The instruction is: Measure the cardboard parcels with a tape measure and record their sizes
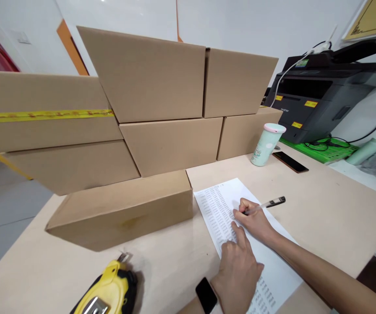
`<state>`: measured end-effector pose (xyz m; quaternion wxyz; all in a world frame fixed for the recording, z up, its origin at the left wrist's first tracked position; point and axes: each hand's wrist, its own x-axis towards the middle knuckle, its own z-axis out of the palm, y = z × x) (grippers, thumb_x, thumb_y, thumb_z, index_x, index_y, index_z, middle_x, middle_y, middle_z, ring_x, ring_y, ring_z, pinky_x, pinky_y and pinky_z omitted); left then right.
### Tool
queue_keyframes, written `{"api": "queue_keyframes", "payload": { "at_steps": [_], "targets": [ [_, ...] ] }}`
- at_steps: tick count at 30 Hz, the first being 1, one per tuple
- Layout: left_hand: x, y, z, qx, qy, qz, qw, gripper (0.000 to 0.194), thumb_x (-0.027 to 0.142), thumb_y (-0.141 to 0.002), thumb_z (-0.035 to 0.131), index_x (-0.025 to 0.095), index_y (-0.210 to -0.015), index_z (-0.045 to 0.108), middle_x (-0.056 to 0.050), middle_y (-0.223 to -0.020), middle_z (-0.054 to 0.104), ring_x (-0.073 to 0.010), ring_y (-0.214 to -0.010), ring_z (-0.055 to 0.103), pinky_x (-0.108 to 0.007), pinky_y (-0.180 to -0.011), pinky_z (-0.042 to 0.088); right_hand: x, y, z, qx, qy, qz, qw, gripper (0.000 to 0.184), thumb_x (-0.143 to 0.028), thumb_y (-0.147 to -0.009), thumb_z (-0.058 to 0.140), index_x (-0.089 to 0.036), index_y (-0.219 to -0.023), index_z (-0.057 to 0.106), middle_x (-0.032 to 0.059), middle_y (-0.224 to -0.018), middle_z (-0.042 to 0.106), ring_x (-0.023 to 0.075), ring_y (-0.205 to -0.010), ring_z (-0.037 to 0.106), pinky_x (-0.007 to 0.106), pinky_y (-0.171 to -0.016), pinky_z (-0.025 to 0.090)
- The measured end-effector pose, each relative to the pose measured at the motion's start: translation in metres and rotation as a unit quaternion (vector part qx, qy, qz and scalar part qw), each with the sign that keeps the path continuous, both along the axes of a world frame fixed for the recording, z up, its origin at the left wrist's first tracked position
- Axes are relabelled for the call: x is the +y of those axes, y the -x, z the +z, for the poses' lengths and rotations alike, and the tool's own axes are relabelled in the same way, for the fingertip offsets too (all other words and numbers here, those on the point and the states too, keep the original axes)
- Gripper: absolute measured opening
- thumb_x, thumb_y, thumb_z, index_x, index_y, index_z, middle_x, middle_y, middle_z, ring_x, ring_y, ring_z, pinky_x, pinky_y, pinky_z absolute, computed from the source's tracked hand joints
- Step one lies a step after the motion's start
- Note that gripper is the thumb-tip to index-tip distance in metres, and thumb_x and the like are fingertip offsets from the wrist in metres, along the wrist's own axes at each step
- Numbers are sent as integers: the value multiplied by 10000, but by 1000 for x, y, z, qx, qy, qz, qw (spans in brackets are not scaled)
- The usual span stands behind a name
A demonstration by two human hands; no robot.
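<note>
A printed sheet of paper [273, 266] lies on the table, its columns of small text too fine to read. My right hand [255, 220] grips a pen [275, 202], its tip down at the paper near the text columns. Just below it, my left hand [237, 266] rests on the sheet with the index finger stretched toward the right hand's fingertips and the other fingers partly bent. A dark-faced watch [206, 295] is on the left wrist. To the left, a yellow and black tape measure [111, 288] lies on the table.
A closed cardboard box [142, 218] lies in front of several stacked cardboard boxes [171, 144]. A light green cup [266, 146] with a pink rim and a phone [290, 162] are at the back right. Behind them a black printer [319, 96] stands over a green crate [325, 150].
</note>
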<state>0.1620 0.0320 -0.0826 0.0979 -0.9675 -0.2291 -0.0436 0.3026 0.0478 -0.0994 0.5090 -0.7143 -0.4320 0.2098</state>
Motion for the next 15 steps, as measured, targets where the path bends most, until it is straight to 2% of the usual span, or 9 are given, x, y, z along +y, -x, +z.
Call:
{"api": "queue_keyframes", "payload": {
  "at_steps": [15],
  "targets": [
    [-1,2,1,-10,-17,1,1000,651,511,-828,558,13,-1248,560,-222,-1291,573,-180,-623,626,-311,-562,499,0,-2,-5,-9,-5,-20,1000,291,-201,-672,574,-229,-535,319,-74,-511,298,101,-506,281,250,-477,240]
  ]
}}
